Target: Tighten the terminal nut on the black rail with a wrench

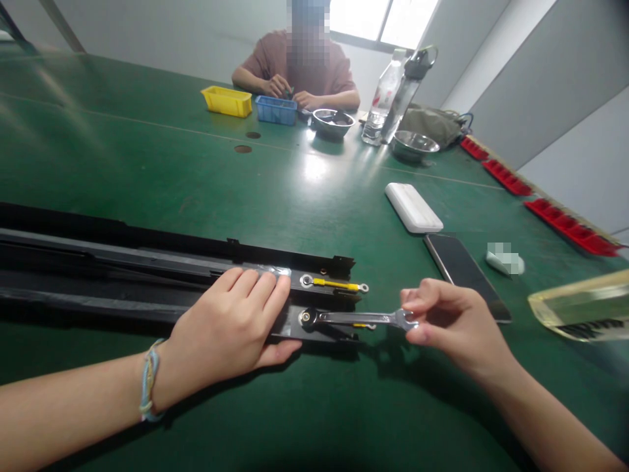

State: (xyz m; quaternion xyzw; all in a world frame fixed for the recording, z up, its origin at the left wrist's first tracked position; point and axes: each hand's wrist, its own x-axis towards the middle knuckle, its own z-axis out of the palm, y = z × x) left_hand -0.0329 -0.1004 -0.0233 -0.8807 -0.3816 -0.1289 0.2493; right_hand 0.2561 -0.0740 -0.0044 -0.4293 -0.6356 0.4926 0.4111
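My left hand (230, 321) lies flat, fingers stretched out, pressing on a long black rail assembly (122, 272) that runs from the left edge to the middle of the green table. My right hand (449, 321) pinches the free end of a silver wrench (361, 318). The wrench's ring end sits on a bolt (306, 318) at the rail's right end. A short yellow cable with ring terminals (335, 284) lies on the rail just behind the wrench.
A white power bank (413, 206), a dark phone (464, 272) and a clear plastic block (580, 305) lie right. Across the table a person handles parts beside yellow (227, 101) and blue (276, 109) bins, two metal bowls (333, 122) and bottles (386, 98). Red trays (570, 226) line the right edge.
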